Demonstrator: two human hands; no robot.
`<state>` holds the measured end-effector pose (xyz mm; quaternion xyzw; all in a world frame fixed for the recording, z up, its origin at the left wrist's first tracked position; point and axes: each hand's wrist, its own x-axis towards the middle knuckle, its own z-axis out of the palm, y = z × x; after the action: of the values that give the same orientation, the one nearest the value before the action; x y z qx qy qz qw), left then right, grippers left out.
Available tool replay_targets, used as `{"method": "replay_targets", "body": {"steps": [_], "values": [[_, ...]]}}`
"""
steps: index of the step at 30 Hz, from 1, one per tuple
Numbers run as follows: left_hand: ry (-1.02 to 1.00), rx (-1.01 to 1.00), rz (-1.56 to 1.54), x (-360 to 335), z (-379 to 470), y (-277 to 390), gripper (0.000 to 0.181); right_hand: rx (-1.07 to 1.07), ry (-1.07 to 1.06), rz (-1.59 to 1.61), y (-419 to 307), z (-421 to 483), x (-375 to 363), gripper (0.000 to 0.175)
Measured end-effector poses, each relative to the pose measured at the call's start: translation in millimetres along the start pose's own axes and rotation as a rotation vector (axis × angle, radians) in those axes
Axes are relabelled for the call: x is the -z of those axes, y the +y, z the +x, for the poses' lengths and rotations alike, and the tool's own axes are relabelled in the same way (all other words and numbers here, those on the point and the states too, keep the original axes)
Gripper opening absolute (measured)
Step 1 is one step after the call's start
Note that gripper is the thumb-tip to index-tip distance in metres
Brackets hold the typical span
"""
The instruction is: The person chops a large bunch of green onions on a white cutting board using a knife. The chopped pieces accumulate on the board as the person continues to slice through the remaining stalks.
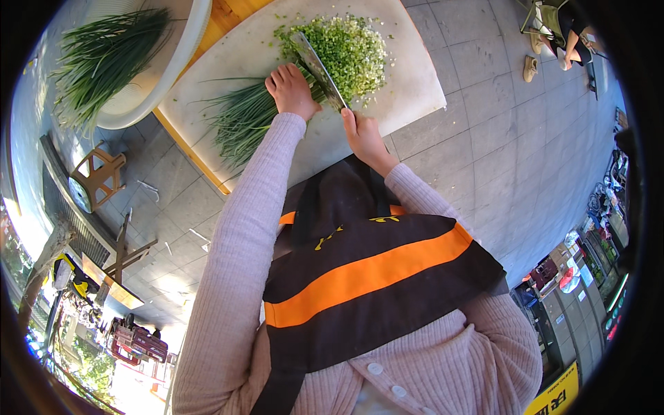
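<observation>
My left hand [293, 91] presses on a bundle of green scallions or chives [248, 122], which lies across a white cutting board [187, 106]. The long leaf ends fan out towards the lower left. In my right hand [365, 136] is the handle of a cleaver [322, 72] with a broad metal blade. The blade stands between the uncut bundle and a heap of finely chopped green and white pieces [358, 54]. Small bits are scattered on the board around the heap. My left fingers are close to the blade's left side; the cutting edge is hidden in the greens.
At upper left a white plastic basket [150, 101] holds another bunch of long greens [111, 57]. Wood [223, 21] shows beneath the board. A brown plastic stool [98, 176] is on the tiled floor [441, 140]. A person's shoe [530, 68] is visible at upper right.
</observation>
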<state>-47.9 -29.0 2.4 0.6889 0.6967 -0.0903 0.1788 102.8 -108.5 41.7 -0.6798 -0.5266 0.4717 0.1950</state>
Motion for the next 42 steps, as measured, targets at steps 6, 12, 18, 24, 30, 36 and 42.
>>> {"method": "replay_targets", "body": {"steps": [6, 12, 18, 24, 30, 36, 42], "values": [[-0.032, 0.008, -0.035, 1, 3, 1, 0.093, -0.054, -0.034, 0.004, 5, -25, 15, 0.047], [0.025, -0.041, -0.014, 1, -1, -1, 0.094, -0.015, 0.057, -0.053, 12, 23, -31, 0.048], [-0.012, -0.014, 0.017, 1, 3, 0, 0.095, 0.045, 0.088, 0.054, 19, 11, -19, 0.048], [-0.031, -0.015, 0.020, -1, 1, 0, 0.095, -0.002, 0.056, 0.037, -5, -2, -7, 0.048], [0.015, -0.033, 0.050, -2, 2, 0, 0.096, -0.081, -0.002, 0.060, 1, -31, 9, 0.050], [0.047, -0.068, 0.025, -5, -1, -3, 0.096, -0.041, 0.056, -0.096, 18, 13, -39, 0.047], [-0.002, -0.050, 0.010, -5, 3, -4, 0.102, -0.023, 0.129, 0.062, 17, 1, -27, 0.054]]}}
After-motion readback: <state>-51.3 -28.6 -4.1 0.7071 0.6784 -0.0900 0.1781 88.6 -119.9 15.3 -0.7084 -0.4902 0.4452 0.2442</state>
